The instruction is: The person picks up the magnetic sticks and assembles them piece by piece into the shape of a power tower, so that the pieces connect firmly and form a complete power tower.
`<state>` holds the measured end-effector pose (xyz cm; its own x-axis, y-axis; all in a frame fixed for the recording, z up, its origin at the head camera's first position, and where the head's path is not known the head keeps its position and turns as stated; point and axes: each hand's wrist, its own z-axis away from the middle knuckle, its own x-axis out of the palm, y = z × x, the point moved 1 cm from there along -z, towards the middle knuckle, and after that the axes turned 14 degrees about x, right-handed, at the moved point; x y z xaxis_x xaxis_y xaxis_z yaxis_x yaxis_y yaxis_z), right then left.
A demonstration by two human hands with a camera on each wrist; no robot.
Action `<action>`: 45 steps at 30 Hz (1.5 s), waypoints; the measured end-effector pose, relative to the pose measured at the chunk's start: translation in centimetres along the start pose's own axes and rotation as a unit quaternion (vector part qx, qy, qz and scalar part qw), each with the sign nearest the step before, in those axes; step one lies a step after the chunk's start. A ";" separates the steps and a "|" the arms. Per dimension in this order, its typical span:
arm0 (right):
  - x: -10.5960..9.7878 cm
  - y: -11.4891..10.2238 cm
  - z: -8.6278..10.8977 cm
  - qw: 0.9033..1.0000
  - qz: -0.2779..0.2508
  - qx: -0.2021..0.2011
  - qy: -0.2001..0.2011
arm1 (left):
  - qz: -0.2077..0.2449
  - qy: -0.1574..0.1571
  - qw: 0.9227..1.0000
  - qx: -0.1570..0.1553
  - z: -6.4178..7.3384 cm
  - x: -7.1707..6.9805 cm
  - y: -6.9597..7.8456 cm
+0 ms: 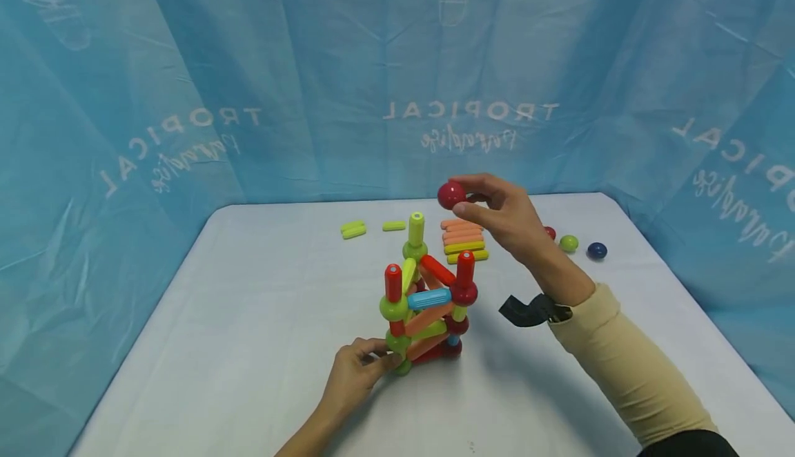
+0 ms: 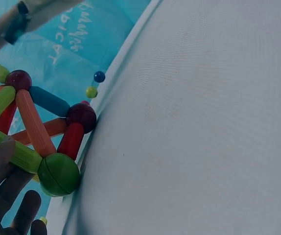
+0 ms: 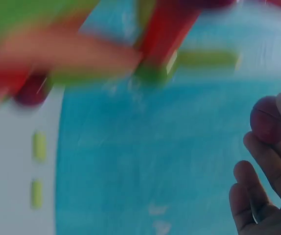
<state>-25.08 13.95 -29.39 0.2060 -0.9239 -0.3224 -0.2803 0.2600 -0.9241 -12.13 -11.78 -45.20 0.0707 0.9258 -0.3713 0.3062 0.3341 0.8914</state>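
Head view: the right hand has a red ball pinched between thumb and fingers, held up in the air above a stick-and-ball frame. Key thing here imo: the ball sits higher than the frame's three upright rods, up and to the right of the green rod at the back and over the front-right red rod. Those rods point roughly straight up; the ball has no long axis. Can't judge depth, but the right hand is clearly nearer the tops. The left hand grips the frame low, at its near-left corner. Behind are loose orange rods and yellow rods on the worktop, with a green ball and a dark blue ball off right. Nothing obvious blocks the ball; the uprights look like the bits to bump.

Left wrist view: fingers are at the frame's green bar, right beside a green corner ball.

Right wrist view: ball's in the fingertips, apart from the frame, which is pretty blurry.
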 end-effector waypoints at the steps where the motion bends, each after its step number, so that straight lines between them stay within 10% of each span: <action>1: 0.5 -1.0 0.1 1.000 -0.006 -0.011 -0.017 | -0.001 -0.001 1.000 0.001 0.0 0.0 0.0; 16: 2.2 -3.1 -0.3 0.995 0.073 -0.028 -0.066 | -0.009 0.003 1.000 0.006 0.1 0.1 0.0; 23: -3.8 1.9 -0.8 0.995 0.087 0.022 0.053 | -0.007 0.001 1.000 0.003 -0.1 0.2 0.0; 29: -9.8 10.4 -1.1 0.949 0.214 0.176 0.148 | -0.016 0.009 1.000 -0.001 0.2 -0.2 0.0; 38: -13.4 18.7 -0.8 0.861 0.376 0.311 0.139 | -0.021 0.032 0.999 -0.017 0.5 -1.6 -0.3; 45: -13.4 20.5 -1.1 0.854 0.408 0.306 0.104 | -0.019 0.034 0.999 -0.019 0.5 -2.0 -0.4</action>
<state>-34.62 31.35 -43.75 -0.0131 -0.3792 -0.9252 0.3046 0.8798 -0.3649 -11.93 -13.88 -44.98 -0.0062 0.9217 -0.3879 0.2703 0.3750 0.8867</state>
